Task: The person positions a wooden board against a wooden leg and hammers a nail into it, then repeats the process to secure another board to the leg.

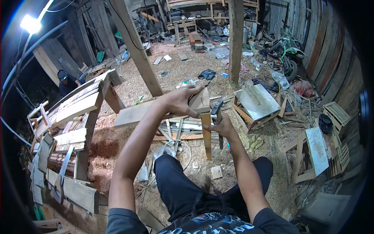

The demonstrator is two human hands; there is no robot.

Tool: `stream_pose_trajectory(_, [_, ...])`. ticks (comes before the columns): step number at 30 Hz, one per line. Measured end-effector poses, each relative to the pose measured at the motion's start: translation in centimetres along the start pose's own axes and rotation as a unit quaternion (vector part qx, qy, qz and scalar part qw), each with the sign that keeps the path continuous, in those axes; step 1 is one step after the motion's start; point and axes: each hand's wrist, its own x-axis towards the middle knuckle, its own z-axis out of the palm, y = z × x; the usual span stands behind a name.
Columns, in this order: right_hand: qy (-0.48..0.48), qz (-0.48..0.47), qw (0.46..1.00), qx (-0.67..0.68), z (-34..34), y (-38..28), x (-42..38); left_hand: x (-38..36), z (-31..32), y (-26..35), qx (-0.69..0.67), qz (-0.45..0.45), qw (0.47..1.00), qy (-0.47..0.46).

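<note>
My left hand [181,102] is closed round the top of a wooden piece [200,101], its fingers over the upper side and its thumb below. Under that piece a narrow upright wooden leg [207,140] reaches down toward the floor. My right hand [223,126] is wrapped round the handle of a hammer [217,108], with the metal head uppermost, close beside the wooden joint. The thumb of that hand lies against the leg. A wide pale board [134,113] extends to the left behind my left forearm.
A wooden workbench [74,101] stands at the left, with a person [66,81] behind it. Posts [235,43] rise ahead. A white-topped wooden piece [258,100], a white panel [317,151] and a motorbike [286,52] are at the right. Shavings and scraps cover the floor.
</note>
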Motion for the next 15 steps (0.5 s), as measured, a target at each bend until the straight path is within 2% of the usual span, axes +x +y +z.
stream_pose_trajectory(5, [0.004, -0.001, 1.0, 0.002, 0.5, -0.2, 0.0, -0.3, -0.7, 0.4, 0.043, -0.009, 0.999, -0.024])
stream_pose_trajectory(8, [0.015, 0.038, 0.999, -0.006, 0.7, -1.1, -0.4, -0.1, -0.8, 0.2, 0.027, 0.002, 0.999, -0.033])
stream_pose_trajectory(15, [0.006, 0.0, 1.0, 0.009, 0.1, 0.2, -0.2, 0.4, -0.5, 0.9, 0.029, -0.016, 0.999, -0.035])
